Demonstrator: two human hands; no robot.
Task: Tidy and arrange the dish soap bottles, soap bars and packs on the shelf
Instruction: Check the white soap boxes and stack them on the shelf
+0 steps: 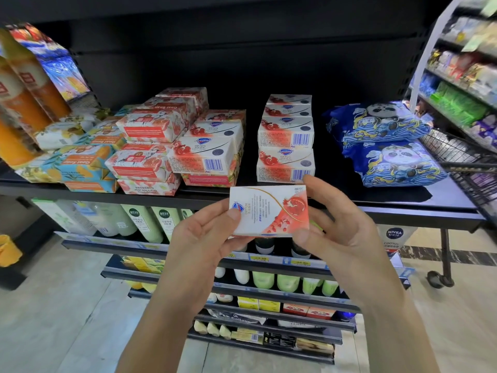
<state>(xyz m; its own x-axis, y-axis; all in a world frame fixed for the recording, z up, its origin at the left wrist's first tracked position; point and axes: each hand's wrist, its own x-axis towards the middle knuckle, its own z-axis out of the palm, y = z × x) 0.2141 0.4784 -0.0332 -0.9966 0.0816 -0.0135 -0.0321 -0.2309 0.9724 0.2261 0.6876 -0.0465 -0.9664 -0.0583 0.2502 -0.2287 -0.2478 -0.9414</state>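
Both hands hold one white-and-red soap box (269,210) in front of the top shelf's edge (403,211). My left hand (204,232) pinches its left end, thumb on top. My right hand (333,224) grips its right end. Just behind it stands a neat stack of the same boxes (286,141). More of those boxes (212,146) lie loosely to the left, among red-and-white wrapped soap bars (150,127) and blue-and-orange wrapped bars (83,165). Orange dish soap bottles (24,98) stand at the far left.
Two blue panda-print packs (387,144) lie stacked on the shelf's right part. A wire basket (468,162) and another rack of goods (462,76) stand at the right. Lower shelves (242,257) hold bottles and small boxes. Bare shelf shows between the neat stack and the panda packs.
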